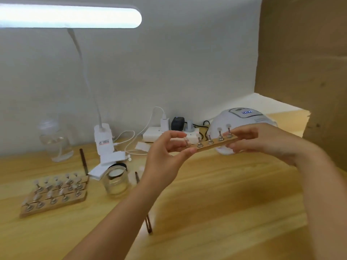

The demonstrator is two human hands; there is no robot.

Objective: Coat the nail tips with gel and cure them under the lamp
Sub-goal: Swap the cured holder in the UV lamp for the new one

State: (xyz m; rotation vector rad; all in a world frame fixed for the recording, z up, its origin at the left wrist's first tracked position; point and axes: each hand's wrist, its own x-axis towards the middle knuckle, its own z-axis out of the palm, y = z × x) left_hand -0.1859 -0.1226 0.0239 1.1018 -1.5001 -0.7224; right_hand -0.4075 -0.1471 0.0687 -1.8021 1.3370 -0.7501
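Note:
I hold a narrow wooden strip [213, 145] in the air above the table, with several small metal stands on it that carry pale nail tips. My left hand [165, 154] pinches its left end between thumb and fingers. My right hand [262, 139] grips its right end. Just behind the strip sits the white domed curing lamp [242, 117], its display lit. At the left of the table lie three more wooden strips [54, 192] with stands and nail tips. A small glass jar [115, 182] stands near them, open at the top.
A brush [83, 161] lies by the jar and another [148, 222] lies under my left forearm. A clear bottle [54, 141], a clip desk lamp [103, 139] with its lit bar [75, 16], a power strip [161, 135] with cables, and a brown board wall [304, 62] at right surround the wooden table [225, 203].

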